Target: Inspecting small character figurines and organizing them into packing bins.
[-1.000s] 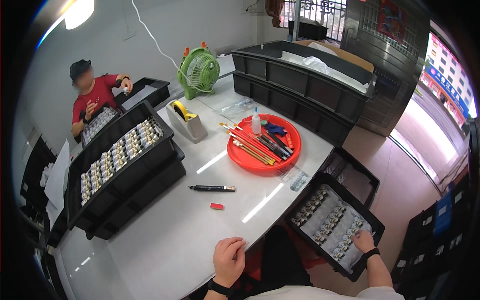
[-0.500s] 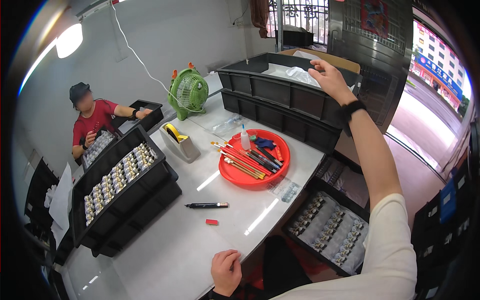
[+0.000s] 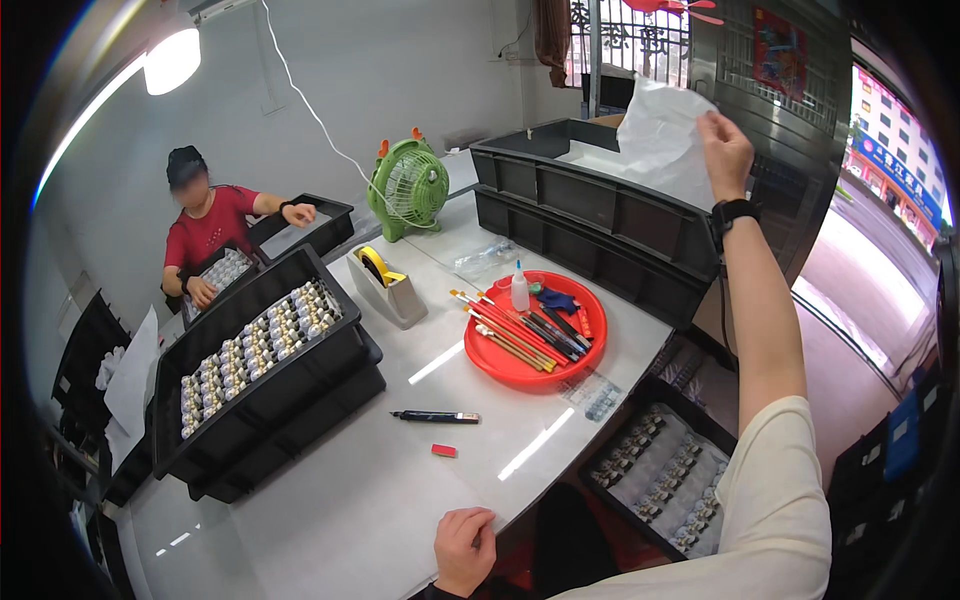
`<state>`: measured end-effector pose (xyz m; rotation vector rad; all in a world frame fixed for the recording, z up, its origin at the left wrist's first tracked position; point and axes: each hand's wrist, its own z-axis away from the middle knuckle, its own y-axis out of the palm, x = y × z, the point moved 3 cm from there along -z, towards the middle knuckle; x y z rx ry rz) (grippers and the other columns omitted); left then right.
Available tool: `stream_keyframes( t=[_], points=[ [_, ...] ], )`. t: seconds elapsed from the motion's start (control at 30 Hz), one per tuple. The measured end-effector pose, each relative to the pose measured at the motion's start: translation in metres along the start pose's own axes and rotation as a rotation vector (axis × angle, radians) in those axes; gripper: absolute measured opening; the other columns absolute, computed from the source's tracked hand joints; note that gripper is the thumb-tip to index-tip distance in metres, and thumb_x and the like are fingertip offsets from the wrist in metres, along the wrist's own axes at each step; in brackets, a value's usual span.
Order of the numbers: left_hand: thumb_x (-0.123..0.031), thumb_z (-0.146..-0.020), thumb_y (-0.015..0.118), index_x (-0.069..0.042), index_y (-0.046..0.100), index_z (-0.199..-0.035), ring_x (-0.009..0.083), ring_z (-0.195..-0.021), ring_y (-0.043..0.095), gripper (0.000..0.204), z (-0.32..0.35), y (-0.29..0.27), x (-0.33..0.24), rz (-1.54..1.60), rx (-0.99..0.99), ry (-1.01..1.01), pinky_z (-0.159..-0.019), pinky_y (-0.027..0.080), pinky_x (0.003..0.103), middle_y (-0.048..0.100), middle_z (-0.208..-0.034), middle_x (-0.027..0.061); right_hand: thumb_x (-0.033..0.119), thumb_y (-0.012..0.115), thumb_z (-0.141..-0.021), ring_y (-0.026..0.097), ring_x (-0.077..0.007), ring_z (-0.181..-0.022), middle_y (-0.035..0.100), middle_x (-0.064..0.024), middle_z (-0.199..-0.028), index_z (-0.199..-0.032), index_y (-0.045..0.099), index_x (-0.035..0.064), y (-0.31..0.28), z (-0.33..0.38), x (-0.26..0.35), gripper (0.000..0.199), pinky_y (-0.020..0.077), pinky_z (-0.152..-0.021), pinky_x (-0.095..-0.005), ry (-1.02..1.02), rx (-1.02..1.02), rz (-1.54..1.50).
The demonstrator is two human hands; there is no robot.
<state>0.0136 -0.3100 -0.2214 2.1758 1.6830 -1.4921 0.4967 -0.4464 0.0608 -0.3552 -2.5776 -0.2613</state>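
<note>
My right hand (image 3: 727, 150), raised at the far right, pinches the edge of a thin white sheet (image 3: 662, 128). The sheet hangs crumpled over the upper black crate (image 3: 600, 185), which is stacked on another one. White material (image 3: 585, 155) lies inside that crate. At the table's near edge my left hand (image 3: 466, 552) rests with its fingers curled in, and nothing shows in it. Beyond that hand, a small red block (image 3: 444, 451) and a black pen (image 3: 435, 416) lie on the pale table (image 3: 350, 500).
A red tray (image 3: 480, 362) carries brushes, pens and a small bottle. Left stands a black crate (image 3: 170, 455) with rows of small figures, near a tape dispenser (image 3: 400, 300) and green fan (image 3: 410, 190). Another person (image 3: 212, 215) works at far left. Below the table's right sits a filled crate (image 3: 660, 480).
My right hand has lifted the white sheet up out of the upper crate. My left hand stays curled at the table edge. The other person's hands have shifted; the whole view has moved slightly.
</note>
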Motion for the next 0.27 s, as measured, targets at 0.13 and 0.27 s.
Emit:
stream_keyframes(
  t=[0.13, 0.27],
  points=[
    [0.007, -0.065, 0.056, -0.004, 0.060, -0.077, 0.0244, -0.074, 0.055, 0.017, -0.003, -0.004, -0.001, 0.023, 0.011, -0.027, -0.066, 0.044, 0.031, 0.061, -0.080, 0.0065, -0.002, 0.065, -0.071, 0.055, -0.0126, -0.086, 0.060, -0.0078, -0.092, -0.107, 0.048, 0.0001, -0.099, 0.023, 0.041, 0.039, 0.0417, -0.075, -0.0223, 0.029, -0.114, -0.440],
    [0.006, -0.069, 0.054, -0.005, 0.062, -0.081, 0.0245, -0.081, 0.057, 0.018, -0.014, 0.010, -0.034, 0.286, 0.130, -0.149, -0.074, 0.045, 0.031, 0.062, -0.085, 0.0088, -0.008, 0.059, -0.073, 0.051, -0.0245, -0.105, 0.049, -0.0196, -0.113, -0.116, 0.035, 0.0010, -0.206, 0.074, 0.040, 0.050, 0.0397, -0.093, -0.0363, 0.072, -0.142, -0.514]
  ],
)
